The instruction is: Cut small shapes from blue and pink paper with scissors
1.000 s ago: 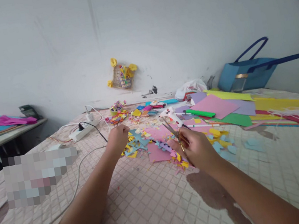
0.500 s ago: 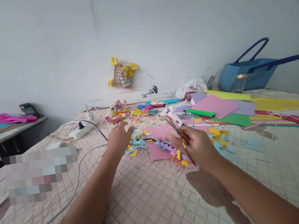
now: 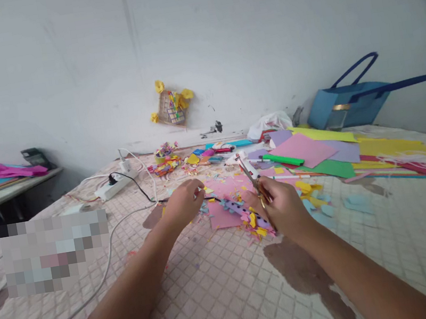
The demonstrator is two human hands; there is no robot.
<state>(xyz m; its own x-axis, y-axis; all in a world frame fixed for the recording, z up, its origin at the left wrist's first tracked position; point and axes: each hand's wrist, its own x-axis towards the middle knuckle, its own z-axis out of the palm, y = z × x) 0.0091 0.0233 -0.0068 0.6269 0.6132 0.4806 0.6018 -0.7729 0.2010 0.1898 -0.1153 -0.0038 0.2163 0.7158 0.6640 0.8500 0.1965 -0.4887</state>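
Note:
My right hand (image 3: 284,202) is closed round the handles of gold-coloured scissors (image 3: 256,185), whose blades point away from me. Just left of it lies a purple strip with black dots (image 3: 237,208), with small yellow and pink pieces at its near end. My left hand (image 3: 190,198) is over the left part of the paper scraps, its fingers curled together and partly hidden; what they hold, if anything, I cannot make out. Between the hands lies a pink sheet (image 3: 222,218). A white glue gun (image 3: 244,162) rests beyond the scissors.
Coloured sheets (image 3: 308,148) and a green marker (image 3: 283,159) lie at the right, before a blue bag (image 3: 353,105). A white power strip (image 3: 116,185) and a cable (image 3: 110,251) are at the left. Yellow and blue cut pieces (image 3: 317,202) lie beyond my right hand.
My left hand has moved right over the light-blue scraps, and its spread fingers have drawn together. My right hand still holds the scissors in nearly the same place.

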